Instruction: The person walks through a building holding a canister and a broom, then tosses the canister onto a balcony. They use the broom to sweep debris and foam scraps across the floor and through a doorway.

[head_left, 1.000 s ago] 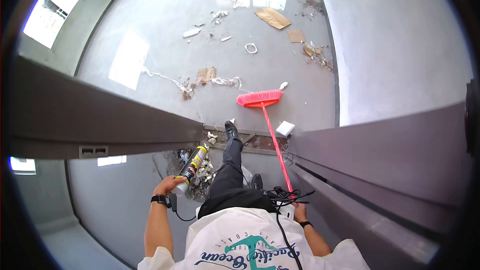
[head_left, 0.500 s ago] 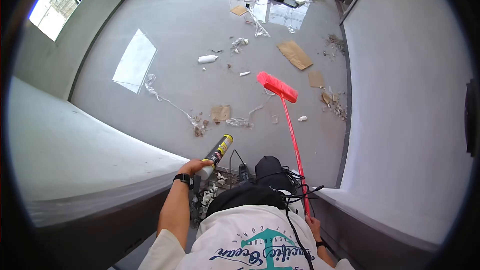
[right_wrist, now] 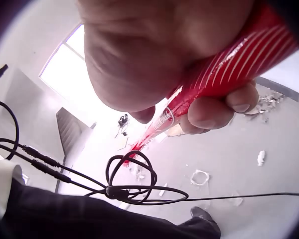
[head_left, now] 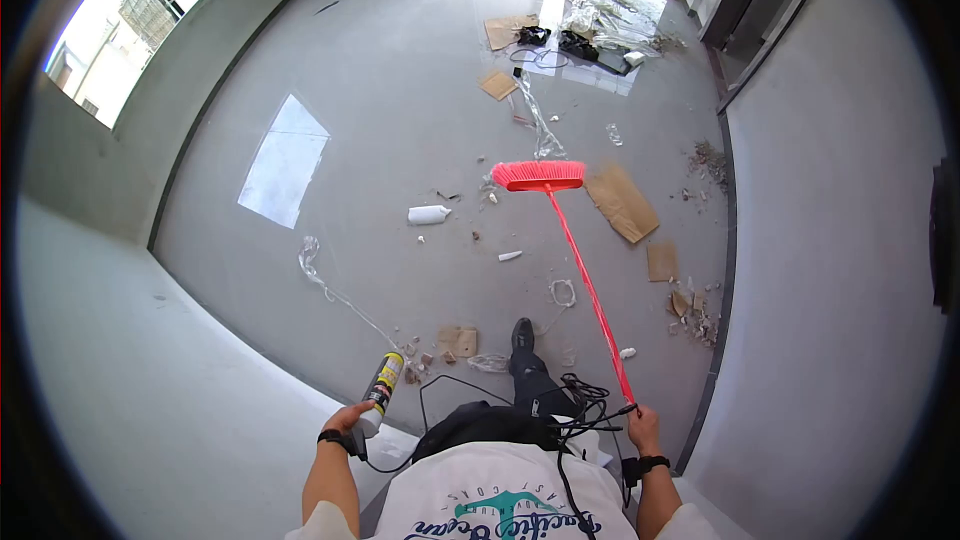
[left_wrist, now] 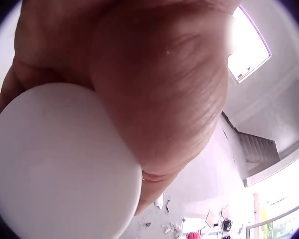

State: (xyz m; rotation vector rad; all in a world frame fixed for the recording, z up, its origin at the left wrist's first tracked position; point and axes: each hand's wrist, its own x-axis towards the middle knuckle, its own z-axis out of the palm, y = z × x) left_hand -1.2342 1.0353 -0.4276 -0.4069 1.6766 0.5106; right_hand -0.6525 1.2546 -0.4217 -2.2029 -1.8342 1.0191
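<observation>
In the head view the left hand (head_left: 346, 418) grips the white lower end of a black and yellow can (head_left: 385, 385), which tilts up and away. That can's round white end (left_wrist: 65, 164) fills the lower left of the left wrist view, with the hand around it. On the other side the right hand (head_left: 643, 430) holds a red striped broom handle (head_left: 592, 295); its pink bristle head (head_left: 540, 176) points away over the floor. Fingers curl round the handle (right_wrist: 229, 69) in the right wrist view.
Litter lies about the floor: cardboard (head_left: 622, 202), a white bottle (head_left: 429, 215), plastic film (head_left: 310, 258) and rubble (head_left: 700, 315). Black cables (head_left: 590, 405) hang at the waist. Walls stand at both sides, with a doorway (head_left: 760, 10) at the far right.
The person has moved forward out of the doorway into the littered room. The broom head has swung about, and a foot is now forward. Both hands keep their hold.
</observation>
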